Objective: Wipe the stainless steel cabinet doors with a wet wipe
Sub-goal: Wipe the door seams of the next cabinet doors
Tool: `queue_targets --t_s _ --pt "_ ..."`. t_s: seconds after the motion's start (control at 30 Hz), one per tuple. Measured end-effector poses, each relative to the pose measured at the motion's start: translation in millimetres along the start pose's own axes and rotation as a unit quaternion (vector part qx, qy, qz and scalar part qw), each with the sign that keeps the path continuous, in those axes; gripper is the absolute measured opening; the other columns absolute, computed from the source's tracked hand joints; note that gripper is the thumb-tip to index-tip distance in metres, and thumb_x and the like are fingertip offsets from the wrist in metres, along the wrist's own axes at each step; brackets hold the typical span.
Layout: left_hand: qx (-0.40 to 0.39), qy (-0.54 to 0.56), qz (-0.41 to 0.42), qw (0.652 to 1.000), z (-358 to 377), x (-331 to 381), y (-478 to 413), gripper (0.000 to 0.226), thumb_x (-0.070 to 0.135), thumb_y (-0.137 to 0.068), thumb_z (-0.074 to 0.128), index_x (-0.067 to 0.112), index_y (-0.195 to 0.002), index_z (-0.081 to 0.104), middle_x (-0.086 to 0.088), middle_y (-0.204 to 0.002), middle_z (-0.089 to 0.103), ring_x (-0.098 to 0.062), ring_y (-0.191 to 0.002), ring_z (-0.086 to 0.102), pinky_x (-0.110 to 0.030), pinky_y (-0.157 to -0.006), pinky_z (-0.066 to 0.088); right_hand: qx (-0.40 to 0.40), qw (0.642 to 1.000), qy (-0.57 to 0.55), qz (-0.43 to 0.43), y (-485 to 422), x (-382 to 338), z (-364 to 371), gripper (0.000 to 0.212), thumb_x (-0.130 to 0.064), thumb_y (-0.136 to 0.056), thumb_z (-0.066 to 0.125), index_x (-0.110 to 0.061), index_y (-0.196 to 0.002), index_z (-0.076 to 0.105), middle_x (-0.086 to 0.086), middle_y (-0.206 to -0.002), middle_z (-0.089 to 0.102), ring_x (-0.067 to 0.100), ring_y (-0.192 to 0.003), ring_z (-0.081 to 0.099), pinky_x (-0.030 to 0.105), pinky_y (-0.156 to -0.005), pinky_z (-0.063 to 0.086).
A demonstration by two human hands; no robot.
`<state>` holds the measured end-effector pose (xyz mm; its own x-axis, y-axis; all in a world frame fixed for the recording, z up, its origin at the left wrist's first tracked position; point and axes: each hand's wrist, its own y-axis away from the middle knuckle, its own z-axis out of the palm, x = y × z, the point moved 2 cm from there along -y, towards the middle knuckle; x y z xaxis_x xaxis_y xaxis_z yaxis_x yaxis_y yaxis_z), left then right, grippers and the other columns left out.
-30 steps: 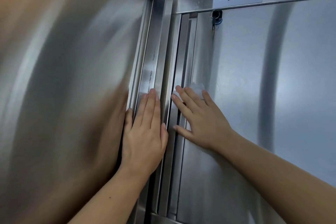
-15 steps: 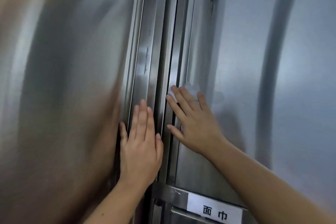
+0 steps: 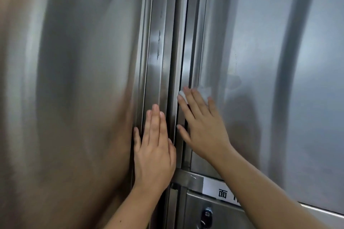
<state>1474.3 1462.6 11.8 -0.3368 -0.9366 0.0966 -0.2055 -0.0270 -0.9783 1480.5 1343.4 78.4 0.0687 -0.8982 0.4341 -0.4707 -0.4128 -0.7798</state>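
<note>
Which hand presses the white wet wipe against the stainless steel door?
The right hand, fingers flat over the white wet wipe; the left hand holds nothing.

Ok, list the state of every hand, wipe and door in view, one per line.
left hand, flat, fingers straight, resting on the steel post between the doors
right hand, flat, fingers straight, pressing the wet wipe
wet wipe, bunched, pinned against the right door at its left edge
right door, shut
left door, looks shut
label, stuck on, partly covered
</note>
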Motion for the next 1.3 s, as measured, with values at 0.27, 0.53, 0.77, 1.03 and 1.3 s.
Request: queue_targets --t_s 0.27,0.53,0.77,1.03,1.3 --pt "-0.037 0.032 0.003 0.999 -4 -4 20 0.061 0.015 -0.083 0.034 0.000 -0.142 0.024 -0.015 -0.151 0.019 -0.030 -0.138 0.021 -0.056 -0.102 0.015 -0.032 0.998 0.033 -0.039 36 -11 8 0.065 -0.044 -0.087 0.053 -0.014 -0.143 0.036 0.007 -0.151 0.027 0.023 -0.138 0.030 0.045 -0.109 0.027" --pt "-0.039 0.038 -0.006 0.998 -1 -4 34 0.062 0.014 -0.083 0.035 0.001 -0.142 0.023 -0.015 -0.151 0.016 -0.030 -0.139 0.018 -0.058 -0.103 0.010 -0.023 1.000 -0.004 0.000 18 -12 6 0.066 -0.044 -0.092 0.037 -0.012 -0.147 0.022 0.009 -0.156 0.011 0.025 -0.143 0.011 0.044 -0.110 0.001" --pt "-0.061 0.019 0.012 0.998 -2 -11 59 0.062 0.016 -0.084 0.034 0.000 -0.142 0.019 -0.015 -0.150 0.019 -0.028 -0.138 0.021 -0.060 -0.100 0.016 -0.044 0.999 0.021 -0.024 80 -46 33 0.061 -0.042 -0.088 0.040 -0.013 -0.142 0.036 0.007 -0.151 0.026 0.024 -0.138 0.028 0.047 -0.109 0.021" --pt "-0.104 0.026 -0.003 0.994 -5 -10 87 0.061 0.015 -0.082 0.035 -0.002 -0.140 0.025 -0.016 -0.149 0.018 -0.033 -0.136 0.021 -0.058 -0.100 0.018 -0.073 0.997 -0.008 -0.009 80 -49 30 0.065 -0.041 -0.086 0.052 -0.015 -0.143 0.034 0.005 -0.152 0.024 0.022 -0.139 0.026 0.050 -0.109 0.024" --pt "-0.128 0.048 -0.017 0.990 -4 -11 100 0.060 0.015 -0.084 0.034 0.000 -0.141 0.022 -0.015 -0.150 0.015 -0.033 -0.137 0.018 -0.058 -0.102 0.018 -0.120 0.991 -0.061 -0.015 92 -59 39 0.068 -0.042 -0.091 0.042 -0.014 -0.147 0.017 0.005 -0.155 0.004 0.024 -0.143 0.004 0.047 -0.110 0.000"
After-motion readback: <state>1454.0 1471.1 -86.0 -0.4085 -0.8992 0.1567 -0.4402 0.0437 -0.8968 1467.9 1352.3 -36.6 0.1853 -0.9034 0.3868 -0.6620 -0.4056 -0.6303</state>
